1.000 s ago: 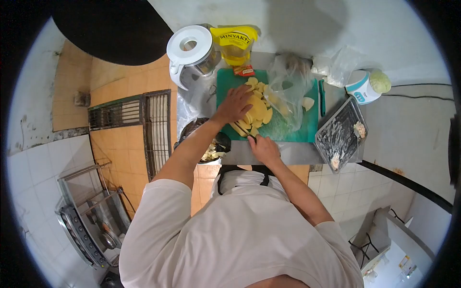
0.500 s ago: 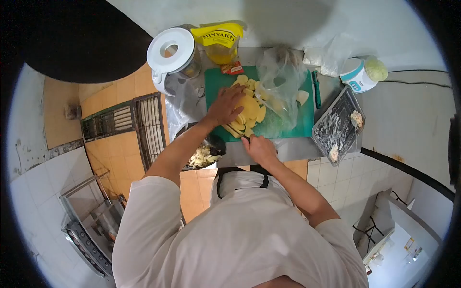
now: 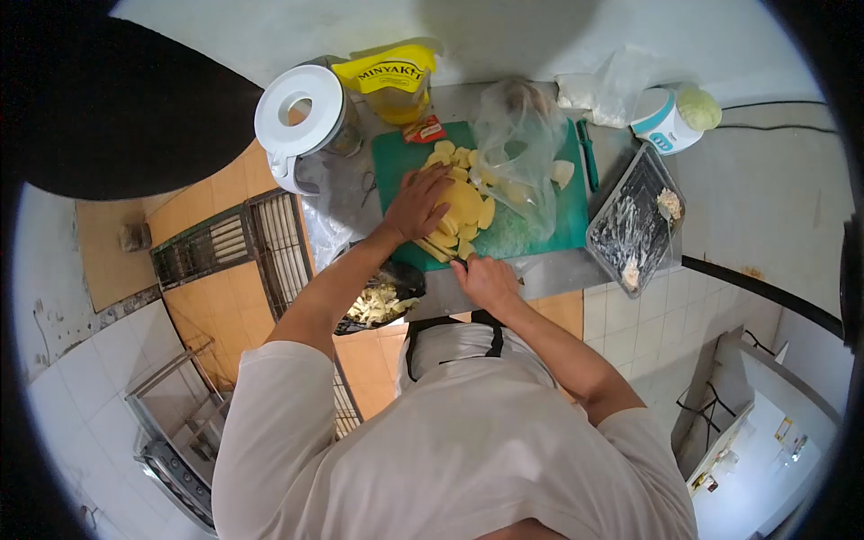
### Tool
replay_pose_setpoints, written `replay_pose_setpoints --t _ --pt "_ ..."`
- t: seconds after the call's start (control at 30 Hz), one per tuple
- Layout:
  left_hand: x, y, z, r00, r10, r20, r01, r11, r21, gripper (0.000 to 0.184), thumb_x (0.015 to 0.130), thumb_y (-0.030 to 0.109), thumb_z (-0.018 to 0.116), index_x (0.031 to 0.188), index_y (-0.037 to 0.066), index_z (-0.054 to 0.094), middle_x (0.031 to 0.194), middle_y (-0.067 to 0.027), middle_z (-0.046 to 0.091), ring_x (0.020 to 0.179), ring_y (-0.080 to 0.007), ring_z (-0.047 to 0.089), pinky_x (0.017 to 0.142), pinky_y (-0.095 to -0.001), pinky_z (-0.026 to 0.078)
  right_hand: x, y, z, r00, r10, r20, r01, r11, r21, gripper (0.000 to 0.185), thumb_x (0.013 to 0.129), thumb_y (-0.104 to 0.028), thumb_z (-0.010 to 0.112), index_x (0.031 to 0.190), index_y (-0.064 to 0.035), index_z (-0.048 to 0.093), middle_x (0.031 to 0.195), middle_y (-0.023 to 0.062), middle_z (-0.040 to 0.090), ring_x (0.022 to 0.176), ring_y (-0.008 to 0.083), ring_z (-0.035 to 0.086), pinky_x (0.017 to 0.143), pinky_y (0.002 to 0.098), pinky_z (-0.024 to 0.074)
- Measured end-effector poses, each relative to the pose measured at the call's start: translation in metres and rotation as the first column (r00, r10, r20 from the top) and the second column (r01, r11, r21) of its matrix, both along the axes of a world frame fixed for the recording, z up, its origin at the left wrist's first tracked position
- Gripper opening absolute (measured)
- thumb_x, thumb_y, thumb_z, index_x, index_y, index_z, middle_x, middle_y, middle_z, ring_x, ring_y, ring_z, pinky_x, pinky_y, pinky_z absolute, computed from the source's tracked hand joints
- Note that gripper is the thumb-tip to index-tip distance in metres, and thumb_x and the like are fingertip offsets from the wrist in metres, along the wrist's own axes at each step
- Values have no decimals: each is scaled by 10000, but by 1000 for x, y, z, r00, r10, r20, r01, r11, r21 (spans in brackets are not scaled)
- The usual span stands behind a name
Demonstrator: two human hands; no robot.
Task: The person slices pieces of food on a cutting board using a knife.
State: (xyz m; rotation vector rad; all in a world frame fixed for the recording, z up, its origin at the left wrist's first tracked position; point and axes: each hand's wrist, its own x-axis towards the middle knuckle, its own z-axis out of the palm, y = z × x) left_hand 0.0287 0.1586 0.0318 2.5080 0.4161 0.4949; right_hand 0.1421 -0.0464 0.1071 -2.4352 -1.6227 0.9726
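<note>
My left hand (image 3: pixel 418 205) lies over pale yellow potato slices (image 3: pixel 464 205) on a green cutting board (image 3: pixel 565 225), its fingers stretched out and thumb apart. Beside it, at the board's near edge, my right hand (image 3: pixel 489 285) is closed around the dark handle of a knife (image 3: pixel 461 263). Most of the blade is hidden or too fine to make out. More cut pieces lie beyond my left fingers. A clear plastic bag (image 3: pixel 516 166) covers the board's middle right, with a pale piece (image 3: pixel 562 174) next to it.
Behind the board stand a white-lidded pitcher (image 3: pixel 300 110), a yellow oil pouch (image 3: pixel 385 79) and a small red packet (image 3: pixel 422 130). To the right are a green-handled tool (image 3: pixel 589 155), a smeared tray (image 3: pixel 621 229) and a white scale (image 3: pixel 666 120). A black bag of cut pieces (image 3: pixel 380 304) hangs at the near left.
The camera view has shifted slightly. Both hands keep nearly the same place on the board, the left on the slices and the right on the knife.
</note>
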Motion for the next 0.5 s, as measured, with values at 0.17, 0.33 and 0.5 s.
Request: replay_pose_setpoints --t 0.17,0.33,0.5 --pt "0 -3 1 999 9 -37 -8 1000 18 506 987 368 517 1389 60 513 1546 -135 427 1451 -319 382 1144 -544 249 3 2 -1 999 7 44 -7 1000 1 546 1001 -494 529 853 8 687 715 253 686 685 439 699 632 525 569" --pt "1 -3 9 995 8 -99 -3 998 58 501 998 361 508 1389 48 512 1557 -132 412 1470 -313 359 1143 -560 253 3 -8 -22 995 55 85 -63 994 92 550 998 -497 535 843 11 677 698 249 683 665 429 700 613 513 569" --pt "0 -8 7 993 22 -117 -14 998 65 502 998 345 505 1397 40 498 1559 -157 398 1476 -324 339 1147 -571 249 1 -7 -21 996 20 90 -31 993 117 536 990 -487 558 842 16 669 677 244 679 640 416 699 597 495 570"
